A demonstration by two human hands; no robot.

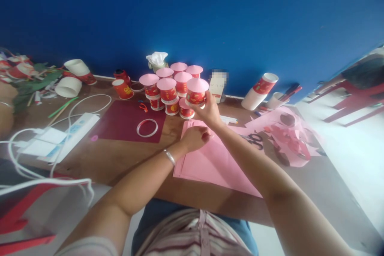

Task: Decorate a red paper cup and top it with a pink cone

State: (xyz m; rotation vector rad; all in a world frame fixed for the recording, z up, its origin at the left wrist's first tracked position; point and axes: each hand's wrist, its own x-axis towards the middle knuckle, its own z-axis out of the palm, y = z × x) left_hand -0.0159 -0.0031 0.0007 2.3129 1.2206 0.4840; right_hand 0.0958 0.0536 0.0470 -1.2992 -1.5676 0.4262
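Note:
My right hand is wrapped round a red paper cup with a pink paper cone roof, at the front right of a stacked group. Directly below it is another pink-topped cup. Several more red cups with pink cone roofs stand close together in two tiers to its left and behind. My left hand is closed, with its fingers curled over the pink paper sheets. Whatever those fingers hold, if anything, is hidden.
Pink paper scraps and scissors lie to the right, near stacked cups and a pen holder. On the left are a maroon sheet, a tape ring and a power strip with trailing cables. A blue wall stands behind.

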